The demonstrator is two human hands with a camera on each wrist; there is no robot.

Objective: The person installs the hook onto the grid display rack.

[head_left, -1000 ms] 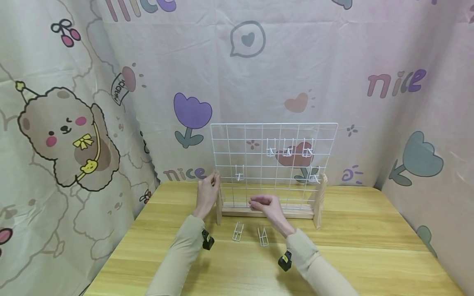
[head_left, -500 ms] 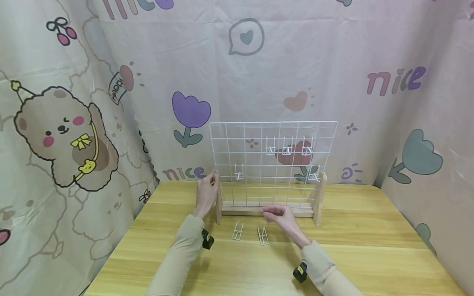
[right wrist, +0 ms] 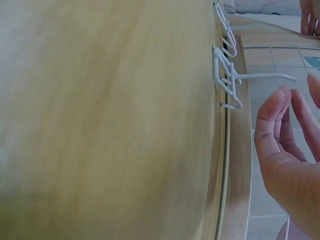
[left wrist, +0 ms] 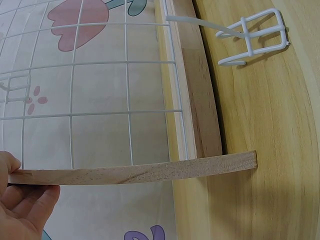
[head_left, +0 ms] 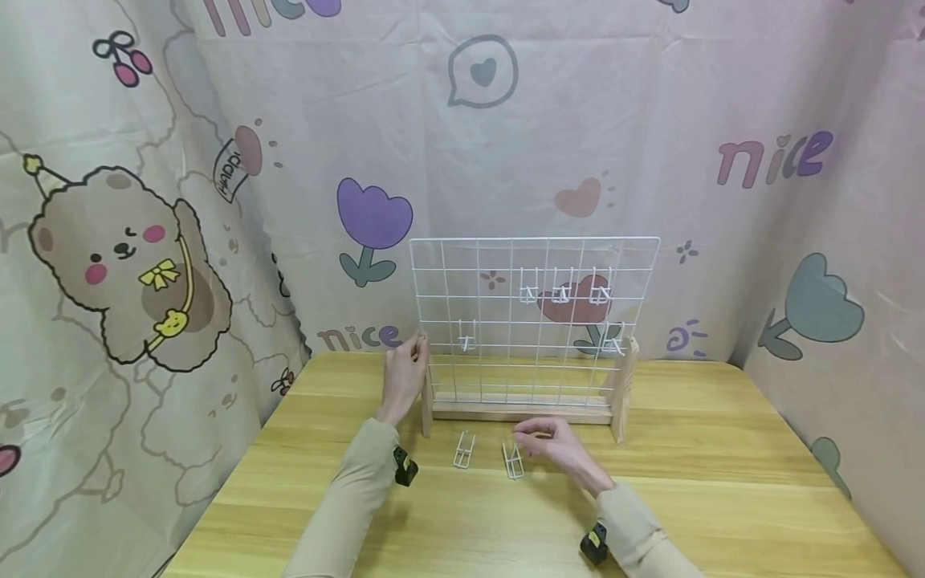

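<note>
My left hand (head_left: 405,379) pinches the top of the left wooden post (left wrist: 135,172) of a stand that bears a white wire grid (head_left: 535,323). Two white wire hooks lie on the tabletop before the stand: a left hook (head_left: 464,459) and a right hook (head_left: 514,464). Just beside the right hook's upper end hovers my right hand (head_left: 562,451), fingers loosely bent. In the right wrist view, a gap shows between thumb and fingers of the right hand (right wrist: 292,182), and the prong of the right hook (right wrist: 260,76) points toward the fingertips without visible contact.
Three hooks hang in an upper row on the grid's right half, among them a middle hook (head_left: 561,295). Lower down hang a left hook (head_left: 466,343) and one near the right wooden post (head_left: 622,393). A patterned curtain (head_left: 347,120) closes off the table's (head_left: 723,482) back.
My right hand has come down and to the right, from in front of the grid to beside the right loose hook. The left hand stays on the post.
</note>
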